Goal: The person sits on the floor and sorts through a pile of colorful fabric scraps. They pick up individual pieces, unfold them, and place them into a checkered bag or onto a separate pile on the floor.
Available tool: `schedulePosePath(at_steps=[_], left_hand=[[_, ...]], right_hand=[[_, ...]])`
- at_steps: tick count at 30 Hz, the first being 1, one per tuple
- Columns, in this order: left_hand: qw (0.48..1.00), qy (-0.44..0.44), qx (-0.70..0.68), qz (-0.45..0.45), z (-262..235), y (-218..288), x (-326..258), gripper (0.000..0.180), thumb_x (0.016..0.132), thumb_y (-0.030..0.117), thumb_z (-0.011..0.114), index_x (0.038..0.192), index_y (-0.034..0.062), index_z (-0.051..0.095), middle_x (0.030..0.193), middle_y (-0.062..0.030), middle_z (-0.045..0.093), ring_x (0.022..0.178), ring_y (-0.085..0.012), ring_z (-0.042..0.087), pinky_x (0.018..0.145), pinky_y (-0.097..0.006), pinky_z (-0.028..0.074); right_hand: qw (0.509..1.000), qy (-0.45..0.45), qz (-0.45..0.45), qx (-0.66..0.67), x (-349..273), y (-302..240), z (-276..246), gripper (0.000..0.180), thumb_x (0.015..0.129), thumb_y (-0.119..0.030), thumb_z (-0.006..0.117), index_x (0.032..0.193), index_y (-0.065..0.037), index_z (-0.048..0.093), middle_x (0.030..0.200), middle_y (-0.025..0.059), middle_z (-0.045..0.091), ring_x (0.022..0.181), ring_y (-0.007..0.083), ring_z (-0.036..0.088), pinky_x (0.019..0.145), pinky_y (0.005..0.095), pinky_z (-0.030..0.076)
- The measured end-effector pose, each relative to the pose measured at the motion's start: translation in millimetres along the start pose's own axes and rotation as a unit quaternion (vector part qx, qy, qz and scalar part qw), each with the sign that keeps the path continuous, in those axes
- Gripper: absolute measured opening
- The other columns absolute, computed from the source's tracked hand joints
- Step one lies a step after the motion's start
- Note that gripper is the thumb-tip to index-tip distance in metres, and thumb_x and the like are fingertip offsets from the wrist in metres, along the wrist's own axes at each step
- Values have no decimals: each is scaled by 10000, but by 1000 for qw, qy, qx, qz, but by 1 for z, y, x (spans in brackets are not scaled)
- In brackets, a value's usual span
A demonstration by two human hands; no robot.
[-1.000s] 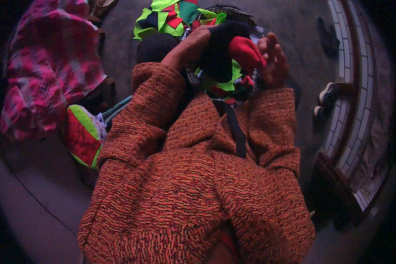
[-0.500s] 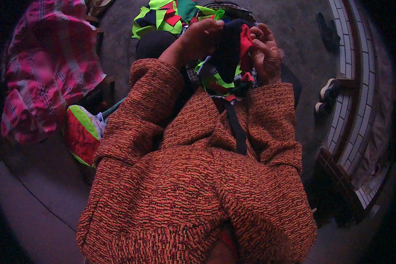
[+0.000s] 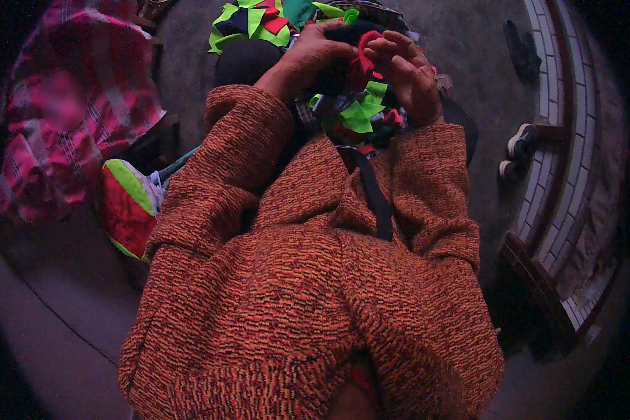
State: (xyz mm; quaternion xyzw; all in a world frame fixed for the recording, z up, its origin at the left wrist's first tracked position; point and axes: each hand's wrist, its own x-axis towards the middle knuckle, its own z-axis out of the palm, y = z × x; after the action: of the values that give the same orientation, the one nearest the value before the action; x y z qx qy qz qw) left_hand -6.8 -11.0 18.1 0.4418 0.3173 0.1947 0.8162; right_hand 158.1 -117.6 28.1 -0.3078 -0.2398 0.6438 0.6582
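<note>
My left hand [image 3: 311, 61] is closed on a piece of black cloth [image 3: 337, 75] in front of me, its thumb laid along the upper edge. Curled fingers of my right hand [image 3: 411, 78] grip a strip of red cloth [image 3: 364, 57] that lies against the black piece. Where the two cloths meet is partly hidden by the fingers. Just below, on my lap, lie bright green cloth scraps [image 3: 360, 114] mixed with red and dark ones. A black strap [image 3: 375, 199] runs down from the lap over my patterned orange clothing.
A heap of green, red and dark scraps [image 3: 255, 26] lies beyond my left knee. To the left are a pink checked cloth [image 3: 84, 133] and a red-and-green cloth item [image 3: 128, 210]. Shoes [image 3: 519, 143] stand by the tiled step [image 3: 549, 175] on the right.
The black cloth has been lifted and folded back from its hanging position, uncovering more green scraps. The red strip has shifted left with my right fingers, and both hands are slightly closer together.
</note>
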Motion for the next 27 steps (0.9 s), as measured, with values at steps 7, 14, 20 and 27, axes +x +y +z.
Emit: schedulePosePath(at_steps=[7, 14, 20, 27], left_hand=[[982, 141, 22, 124, -14, 65, -18, 231, 759, 29, 558, 986, -9, 547, 809, -63, 591, 702, -158, 570, 594, -301, 488], [923, 232, 236, 198, -154, 74, 24, 333, 732, 123, 653, 1024, -3, 555, 841, -77, 610, 710, -180, 589, 618, -293, 486], [839, 374, 379, 110, -189, 52, 31, 551, 685, 182, 712, 1159, -4, 501, 1010, -148, 611, 924, -233, 590, 796, -354, 471], [861, 303, 396, 94, -146, 68, 21, 444, 745, 230, 680, 1117, 25, 550, 988, -137, 620, 816, -188, 608, 681, -293, 490]], right_hand=[[893, 124, 63, -427, 2, 26, -67, 327, 781, -111, 634, 1082, -30, 533, 978, 85, 588, 902, 166, 577, 763, 270, 484], [704, 42, 54, -707, -11, 77, -73, 560, 647, -169, 736, 1148, -70, 503, 1107, 136, 521, 987, 276, 545, 806, 350, 464], [623, 53, 166, -762, -9, 90, -80, 800, 614, -209, 765, 1288, -123, 344, 1273, 151, 375, 1094, 354, 465, 872, 413, 423], [554, 21, 226, -801, -13, 100, -68, 842, 614, -163, 757, 1315, -202, 292, 1179, 163, 430, 993, 370, 527, 793, 449, 463]])
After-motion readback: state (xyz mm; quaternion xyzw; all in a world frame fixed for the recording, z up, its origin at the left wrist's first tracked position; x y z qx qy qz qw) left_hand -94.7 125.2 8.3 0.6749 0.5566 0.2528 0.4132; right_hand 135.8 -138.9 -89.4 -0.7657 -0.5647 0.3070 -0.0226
